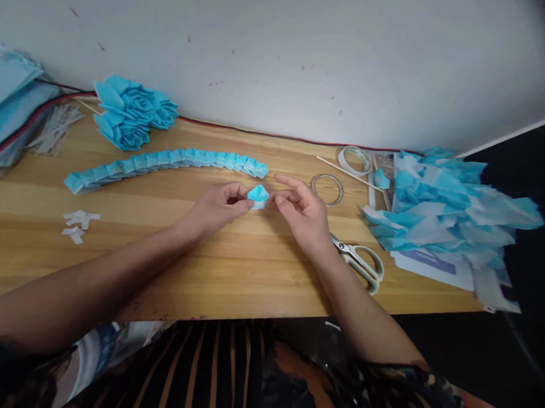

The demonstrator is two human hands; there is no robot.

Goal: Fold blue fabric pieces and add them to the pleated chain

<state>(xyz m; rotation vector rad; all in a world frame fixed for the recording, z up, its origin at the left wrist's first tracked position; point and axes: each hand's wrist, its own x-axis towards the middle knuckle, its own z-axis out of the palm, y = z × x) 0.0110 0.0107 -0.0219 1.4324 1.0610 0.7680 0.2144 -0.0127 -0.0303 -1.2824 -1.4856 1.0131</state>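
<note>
Between the thumb and fingers of my left hand is a small folded blue petal, pointed at the top and whitish at its lower edge. My right hand hovers just right of it, fingers apart and index finger stretched out, with a narrow gap to the petal. Behind both hands a long curved row of similar folded blue petals lies on the wooden table, its right end close to the held one. Scissors with pale handles lie beside my right wrist, their blades partly hidden by it.
Blue folded flowers lie at the back left, near thin white strips. White scraps are at left. Tape rolls, a thin ring and a stick stand before a heap of blue-white sheets.
</note>
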